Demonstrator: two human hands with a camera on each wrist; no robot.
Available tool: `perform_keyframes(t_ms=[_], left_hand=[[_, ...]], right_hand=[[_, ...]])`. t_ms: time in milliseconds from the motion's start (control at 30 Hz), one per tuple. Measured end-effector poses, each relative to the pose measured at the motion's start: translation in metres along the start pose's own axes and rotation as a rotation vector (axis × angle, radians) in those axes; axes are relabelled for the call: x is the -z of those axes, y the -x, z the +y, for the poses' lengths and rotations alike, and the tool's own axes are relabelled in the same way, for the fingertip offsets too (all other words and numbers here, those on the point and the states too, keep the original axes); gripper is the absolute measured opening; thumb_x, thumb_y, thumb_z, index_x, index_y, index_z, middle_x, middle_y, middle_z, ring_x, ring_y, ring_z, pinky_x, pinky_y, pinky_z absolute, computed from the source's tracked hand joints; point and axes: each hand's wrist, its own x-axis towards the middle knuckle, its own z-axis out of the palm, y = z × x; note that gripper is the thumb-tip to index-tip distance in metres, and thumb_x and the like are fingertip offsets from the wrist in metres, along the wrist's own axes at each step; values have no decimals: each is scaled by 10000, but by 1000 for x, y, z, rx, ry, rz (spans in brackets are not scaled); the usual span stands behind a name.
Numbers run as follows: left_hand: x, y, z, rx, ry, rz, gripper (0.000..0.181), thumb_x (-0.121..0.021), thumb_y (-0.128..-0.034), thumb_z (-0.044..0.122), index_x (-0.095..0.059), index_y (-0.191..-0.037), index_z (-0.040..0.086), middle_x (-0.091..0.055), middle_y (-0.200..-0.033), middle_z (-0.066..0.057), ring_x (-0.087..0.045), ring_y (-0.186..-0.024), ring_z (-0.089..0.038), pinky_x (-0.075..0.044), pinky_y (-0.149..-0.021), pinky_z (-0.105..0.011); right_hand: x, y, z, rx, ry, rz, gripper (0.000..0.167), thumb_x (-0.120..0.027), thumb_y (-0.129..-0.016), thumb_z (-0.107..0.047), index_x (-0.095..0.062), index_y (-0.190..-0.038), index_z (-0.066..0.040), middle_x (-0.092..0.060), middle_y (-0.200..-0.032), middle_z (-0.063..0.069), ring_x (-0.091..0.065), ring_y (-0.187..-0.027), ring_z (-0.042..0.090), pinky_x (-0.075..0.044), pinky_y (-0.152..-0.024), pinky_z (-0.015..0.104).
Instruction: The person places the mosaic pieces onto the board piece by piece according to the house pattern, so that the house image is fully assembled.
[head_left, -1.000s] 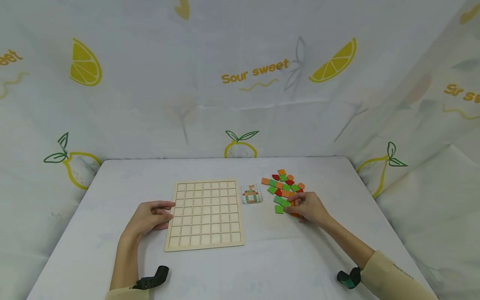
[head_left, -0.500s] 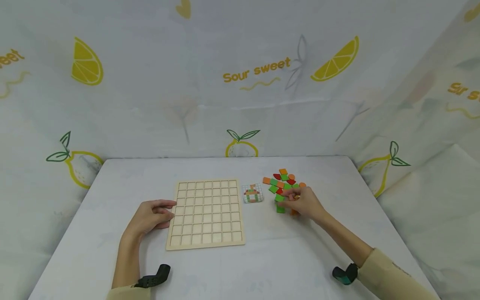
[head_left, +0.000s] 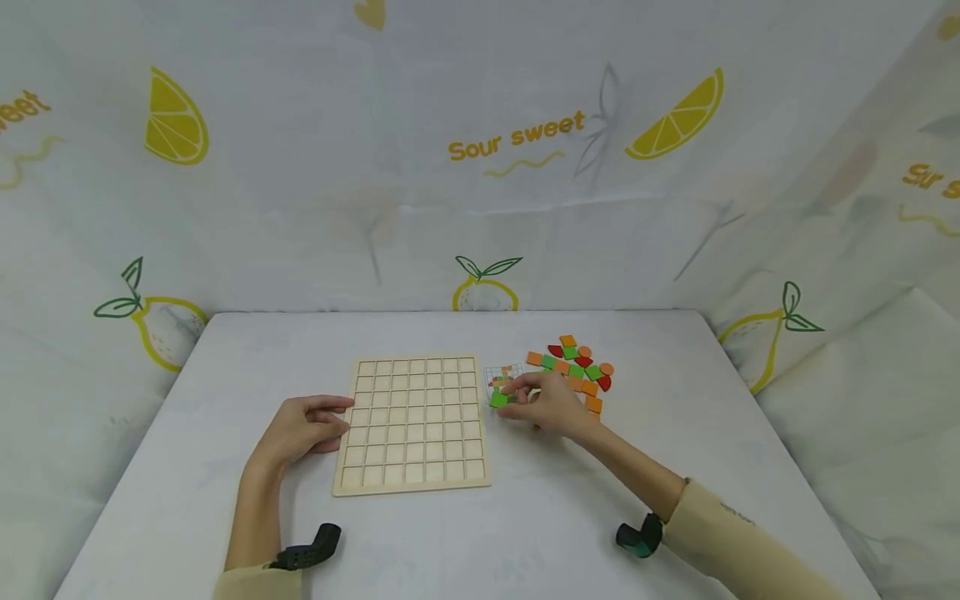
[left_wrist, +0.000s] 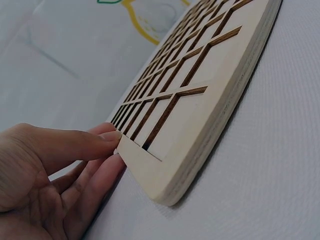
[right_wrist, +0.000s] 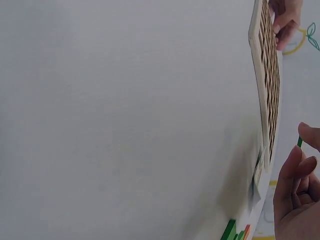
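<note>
The white table (head_left: pixel 420 542) bears a board (head_left: pixel 415 433) touching my left fingers (head_left: pixel 326 402), a card (head_left: pixel 495 372) by my right fingers (head_left: pixel 527 381), coloured pieces (head_left: pixel 576 371) right of them.

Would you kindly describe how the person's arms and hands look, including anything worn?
The left hand and right hand wear no gloves. The left sleeve and right sleeve are beige. A black left device and black-and-green right device are worn at the wrists.

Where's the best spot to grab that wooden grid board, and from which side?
I'd take the wooden grid board by its plain border on the left, coming from the left. It lies flat, so its thick edge probably offers the best purchase. The left hand touches there; the picture card sits close on the right.
</note>
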Motion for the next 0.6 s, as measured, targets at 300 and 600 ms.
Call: perform_keyframes(t_ms=[300,600], left_hand=[[-1,1,1,-2,-17,7,522,-800,-947,24,-648,-1441,-47,-751,-969,-31,-722,-857,-94,-669,-732,-261],[1,1,1,-10,-13,-2,503,-792,-955,33,-657,-1434,-36,-761,-981,-34,-737,-877,-101,-673,-752,-268]], right_hand=[[-37,-19,-28,113,-15,-82,289,-936,-845,-171,-810,-1064,-31,-532,-738,-45,-490,-499,60,-521,-466,219],[-67,-34,-48,138,-52,-132,296,-920,-854,-175,-802,-1080,-23,-544,-752,-61,-512,-438,69,-480,-476,191]])
